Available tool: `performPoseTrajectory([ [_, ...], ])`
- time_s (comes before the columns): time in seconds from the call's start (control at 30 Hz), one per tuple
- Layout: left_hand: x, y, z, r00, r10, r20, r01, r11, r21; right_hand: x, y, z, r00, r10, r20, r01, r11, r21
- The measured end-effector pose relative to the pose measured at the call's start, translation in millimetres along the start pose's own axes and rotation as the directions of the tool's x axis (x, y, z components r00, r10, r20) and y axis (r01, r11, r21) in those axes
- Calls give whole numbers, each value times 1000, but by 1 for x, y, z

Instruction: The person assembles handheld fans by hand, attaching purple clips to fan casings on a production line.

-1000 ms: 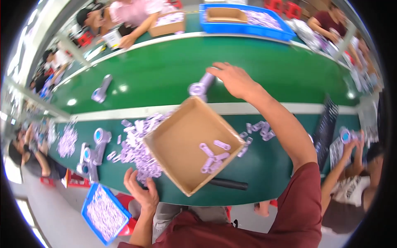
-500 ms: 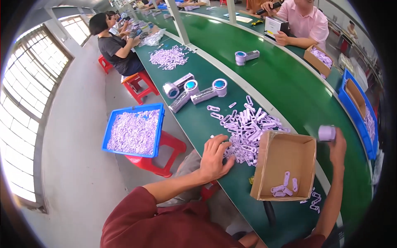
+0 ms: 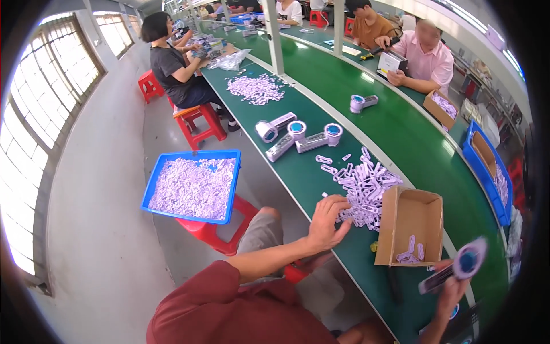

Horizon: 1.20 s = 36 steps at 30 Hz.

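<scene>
My left hand (image 3: 326, 221) rests with fingers spread on the green table edge, its fingertips touching a pile of small lilac plastic clips (image 3: 364, 186). My right hand (image 3: 450, 289) is at the lower right, closed around a grey tool with a round blue-centred head (image 3: 461, 265), blurred by motion. Between the two hands stands an open cardboard box (image 3: 408, 215) with a few lilac clips in its bottom.
Three grey round-headed tools (image 3: 298, 136) lie further along the table, another one (image 3: 362, 103) on the green belt. A blue tray of lilac clips (image 3: 193, 184) sits on a red stool at my left. Other people sit along both sides of the line.
My right hand has come down and toward me with the round-headed tool. My left hand has moved to the right onto the near edge of the clip pile.
</scene>
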<state>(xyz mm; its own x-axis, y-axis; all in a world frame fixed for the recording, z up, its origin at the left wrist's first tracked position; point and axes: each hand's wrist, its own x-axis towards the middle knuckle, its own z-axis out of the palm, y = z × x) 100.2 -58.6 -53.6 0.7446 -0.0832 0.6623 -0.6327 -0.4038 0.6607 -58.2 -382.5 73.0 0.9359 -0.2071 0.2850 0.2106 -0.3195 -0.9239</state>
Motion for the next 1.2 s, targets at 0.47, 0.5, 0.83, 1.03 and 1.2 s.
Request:
performPoseTrajectory([
  [0.47,-57,75,-117,685,-202,700,709,407,-576,-85,29,237,754,225,617,-622,545,562],
  [0.5,-63,72,-117,729,-193,657,664,433,-610,-83,29,239,707,189,682,-644,571,509],
  [0.83,-71,49,-153,652,-524,548,690,111,-715,-33,-23,166,986,75,148,-37,968,-247],
  [1.03,-107,32,-160,549,-633,546,725,35,-688,60,4,112,993,-106,-43,83,926,-369],
  [1.2,-101,37,-162,488,-652,580,787,41,-616,84,22,85,992,-127,6,96,716,-691],
])
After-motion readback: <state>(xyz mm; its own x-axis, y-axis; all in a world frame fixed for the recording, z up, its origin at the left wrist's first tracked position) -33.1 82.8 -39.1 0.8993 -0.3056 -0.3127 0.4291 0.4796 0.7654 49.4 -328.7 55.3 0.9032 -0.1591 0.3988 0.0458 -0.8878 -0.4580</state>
